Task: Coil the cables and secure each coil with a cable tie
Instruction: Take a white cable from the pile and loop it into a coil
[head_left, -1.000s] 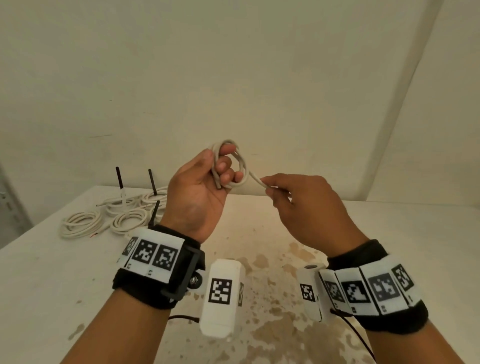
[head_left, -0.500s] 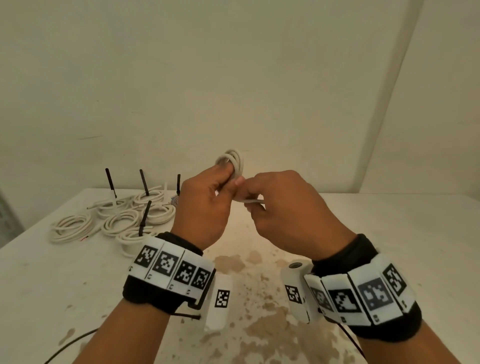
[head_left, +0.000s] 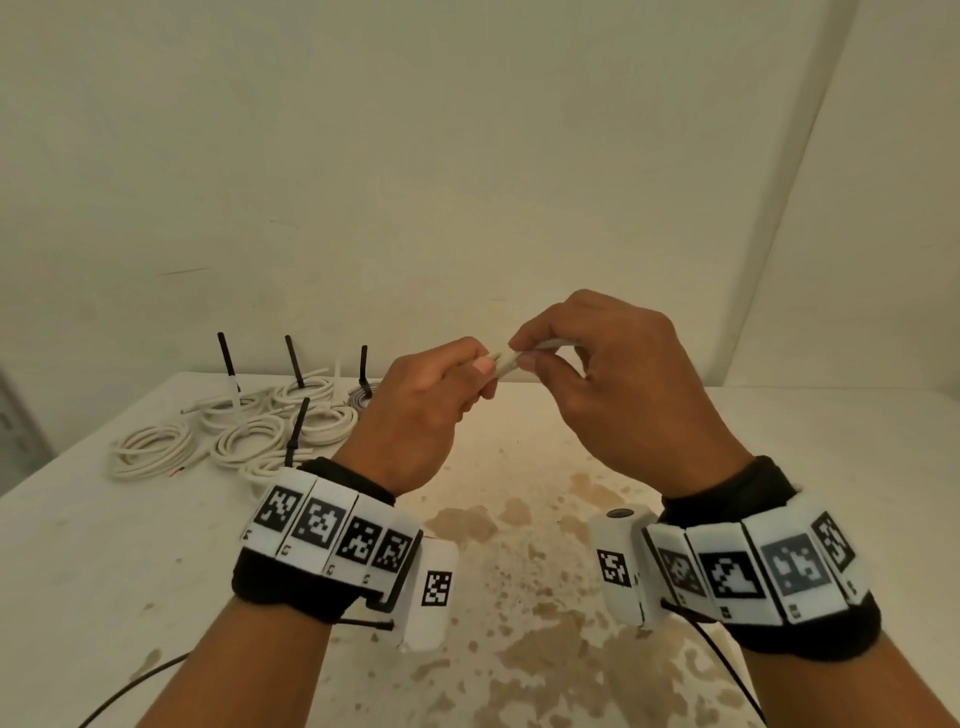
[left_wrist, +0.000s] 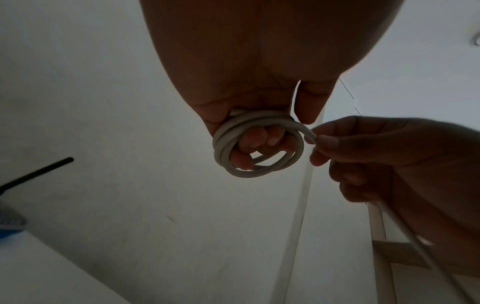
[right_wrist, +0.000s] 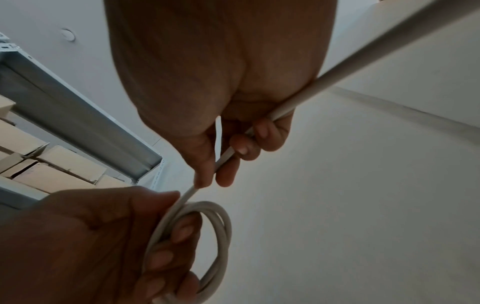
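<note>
Both hands are raised above the table. My left hand (head_left: 470, 371) holds a small coil of white cable (left_wrist: 221, 152) with its fingers through the loops and the thumb on top. My right hand (head_left: 530, 353) pinches the free length of the same cable (right_wrist: 189, 193) right beside the coil (right_wrist: 224, 224), touching the left fingertips. The loose cable (right_wrist: 363, 55) runs back through the right palm and out of view. In the head view only a short white piece of cable (head_left: 506, 358) shows between the hands.
Several white cable coils (head_left: 249, 436) lie at the table's back left, with black cable ties (head_left: 227, 358) sticking up from them. The white table (head_left: 519, 571) is stained brown below my hands. A wall stands close behind. A metal shelf with cardboard boxes (right_wrist: 52, 164) is to the left.
My right hand has moved left and up to meet the left hand, laying more cable against the coil. The coil, seen above the left hand before, is now hidden between the hands.
</note>
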